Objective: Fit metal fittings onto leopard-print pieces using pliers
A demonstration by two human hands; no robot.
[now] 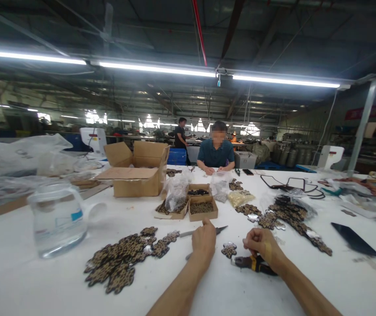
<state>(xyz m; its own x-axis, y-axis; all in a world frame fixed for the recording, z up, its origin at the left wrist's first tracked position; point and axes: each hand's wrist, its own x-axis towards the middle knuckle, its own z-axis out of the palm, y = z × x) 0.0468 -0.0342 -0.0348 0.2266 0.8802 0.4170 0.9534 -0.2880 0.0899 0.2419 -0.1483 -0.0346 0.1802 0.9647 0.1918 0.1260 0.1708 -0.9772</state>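
My left hand [204, 241] lies over a pointed metal tool [221, 229], with its fingers curled down and their tips near the front of a small cardboard box of brass-coloured pieces [203, 208]. Whatever those fingers hold is hidden. My right hand [263, 246] has thumb and fingers pinched together; anything between them is too small to make out. Black and yellow pliers [252, 263] lie just beneath it. Between my hands sits one leopard-print, scallop-edged patch [229, 249]. A pile of similar patches [122, 259] spreads to the left.
A clear water jug [58, 224] stands at left. Behind are an open carton [138, 182], a tray of black pieces [198, 192] and a bag of yellowish pieces [241, 198]. More patches [288, 213] and a dark flat slab [355, 239] lie right. A co-worker [216, 151] sits opposite.
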